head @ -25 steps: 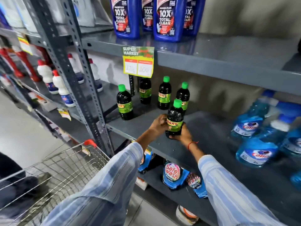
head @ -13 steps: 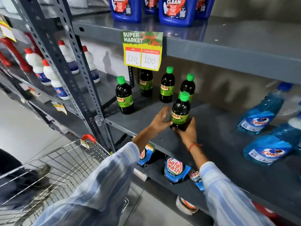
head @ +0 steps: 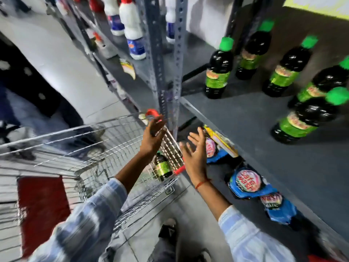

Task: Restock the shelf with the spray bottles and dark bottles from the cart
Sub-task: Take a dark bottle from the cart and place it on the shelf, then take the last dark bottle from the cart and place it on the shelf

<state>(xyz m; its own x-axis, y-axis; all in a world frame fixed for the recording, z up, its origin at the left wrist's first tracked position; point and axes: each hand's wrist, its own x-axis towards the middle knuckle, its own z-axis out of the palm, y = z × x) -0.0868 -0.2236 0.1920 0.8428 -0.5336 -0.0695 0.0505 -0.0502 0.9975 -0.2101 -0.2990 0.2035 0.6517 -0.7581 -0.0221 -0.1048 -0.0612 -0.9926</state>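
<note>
Head view: both hands, left (head: 152,136) and right (head: 195,156), are spread and empty over the cart (head: 105,148); a bottle (head: 162,168) lies inside.

- Motion blur is smearing the labels on the dark bottles (head: 217,72) beyond reading.
- The left forearm is hiding part of the bottle in the cart (head: 162,168).
- The right edge is cutting off one green cap (head: 345,62).
- The cart's near end is running off-frame.

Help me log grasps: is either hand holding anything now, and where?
Nothing is held: left hand and right hand are open, empty, above the cart.
</note>
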